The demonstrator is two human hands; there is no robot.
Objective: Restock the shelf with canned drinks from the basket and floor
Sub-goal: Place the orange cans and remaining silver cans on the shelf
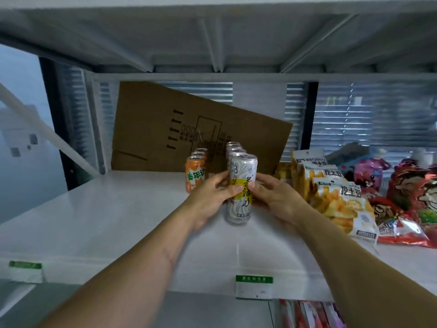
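Fingers (233, 189) of my left hand (208, 200) and those of my right hand (269, 197) curl round the same silver and yellow can (241, 185) from either side, thumbs across the yellow label band, so both hands grip it about the middle. The can stands upright between them, its base on or just above the white shelf (106, 221); I cannot tell which.

To do this step well, I judge I should set the base flat on the shelf, slide the can straight back until it sits at the head of its row, keep the label turned to the front, and loosen both grips only when it stands steady. A push off to one side could knock the neighbours over.

Directly behind my fingers runs a row of silver cans (234, 150), and the held can is the front one in that line, close against the next. Just to the left of my left fingers stands an orange can (195, 174) with more of its kind behind it. Further back a sheet of brown cardboard (189, 129) leans against the rear of the shelf. Off to the right of my right fingers lie chip bags (340, 197) and red snack packets (413, 209), near but apart from the cans. Nearer to me than my fingers, a green price tag (254, 286) hangs on the shelf's front edge.
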